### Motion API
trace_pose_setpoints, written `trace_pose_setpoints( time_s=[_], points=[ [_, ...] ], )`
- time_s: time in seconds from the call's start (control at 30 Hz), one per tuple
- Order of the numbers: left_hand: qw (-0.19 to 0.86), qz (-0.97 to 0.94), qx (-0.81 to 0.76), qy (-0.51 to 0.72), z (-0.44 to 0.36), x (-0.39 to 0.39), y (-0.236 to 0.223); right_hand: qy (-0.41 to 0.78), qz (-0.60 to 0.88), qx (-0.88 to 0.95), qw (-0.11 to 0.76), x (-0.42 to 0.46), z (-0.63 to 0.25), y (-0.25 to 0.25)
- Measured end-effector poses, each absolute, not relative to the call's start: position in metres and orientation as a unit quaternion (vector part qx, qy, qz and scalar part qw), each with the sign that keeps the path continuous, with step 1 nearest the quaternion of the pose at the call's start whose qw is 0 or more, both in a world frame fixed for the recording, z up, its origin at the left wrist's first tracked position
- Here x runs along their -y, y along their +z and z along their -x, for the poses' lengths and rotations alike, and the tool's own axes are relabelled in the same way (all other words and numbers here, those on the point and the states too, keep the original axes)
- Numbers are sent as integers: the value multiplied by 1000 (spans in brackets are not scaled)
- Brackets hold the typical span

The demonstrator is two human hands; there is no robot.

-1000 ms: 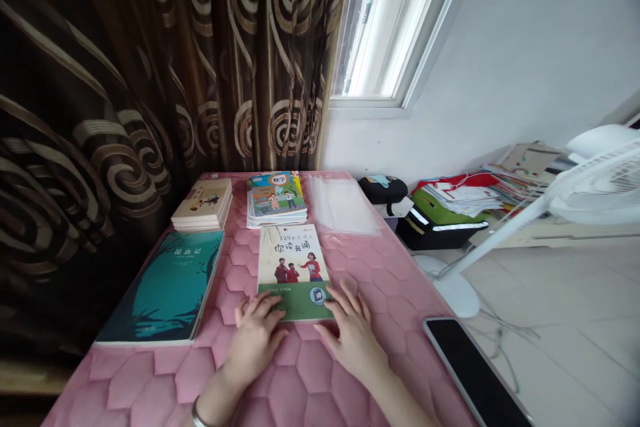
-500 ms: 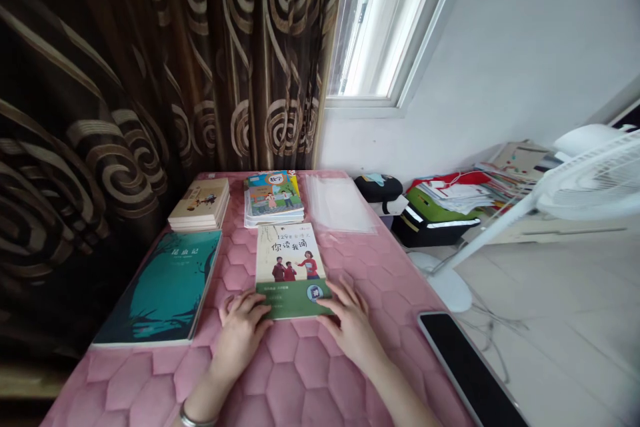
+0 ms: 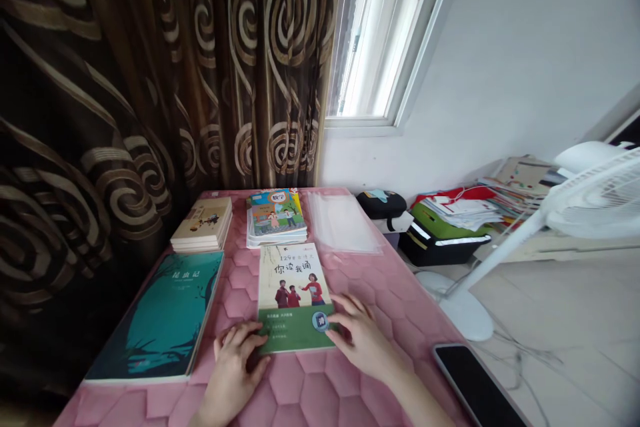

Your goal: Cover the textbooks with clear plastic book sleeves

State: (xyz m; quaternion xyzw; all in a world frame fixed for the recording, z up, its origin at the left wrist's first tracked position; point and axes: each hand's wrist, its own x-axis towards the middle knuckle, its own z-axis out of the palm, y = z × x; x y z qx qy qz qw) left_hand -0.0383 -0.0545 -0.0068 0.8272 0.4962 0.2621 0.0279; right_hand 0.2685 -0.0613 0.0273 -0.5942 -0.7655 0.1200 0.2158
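Observation:
A paperback with a cream top, a green lower band and printed figures (image 3: 295,280) lies flat in the middle of the pink quilted cover (image 3: 305,387). At its lower left corner rests my left hand (image 3: 235,370), fingers apart and fingertips touching the edge. My right hand (image 3: 367,340) is open at the lower right side, its fingertips on the book's edge near the round blue badge. A large teal book (image 3: 167,313) lies to the left. Behind the paperback sit a stack of colourful textbooks (image 3: 276,215) and, farther left, a stack of beige books (image 3: 203,221).
Clear plastic sleeves (image 3: 343,223) lie at the back right. A phone (image 3: 475,383) rests near the right edge. Beyond that edge stand a white fan (image 3: 505,250), a black-and-green box (image 3: 440,233) and piled papers. A patterned curtain (image 3: 240,80) hangs behind.
My left hand has slid slightly left, toward the paperback's corner. The right hand has shifted along its right edge. The camera view has tilted up a little; the books lie as before.

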Motion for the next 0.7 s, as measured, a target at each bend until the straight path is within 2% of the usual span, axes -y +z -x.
trace_pose_setpoints(
  time_s=[0.17,0.37,0.7],
  points=[
    [16,-827,-500,259,38,53,-10,99,568,799,173,-18,-244,46],
    [3,-831,-496,251,41,52,-16,74,630,767,99,-108,-227,46],
    [-24,-839,-494,227,43,54,-14,56,671,738,51,-129,-217,49]
  ],
)
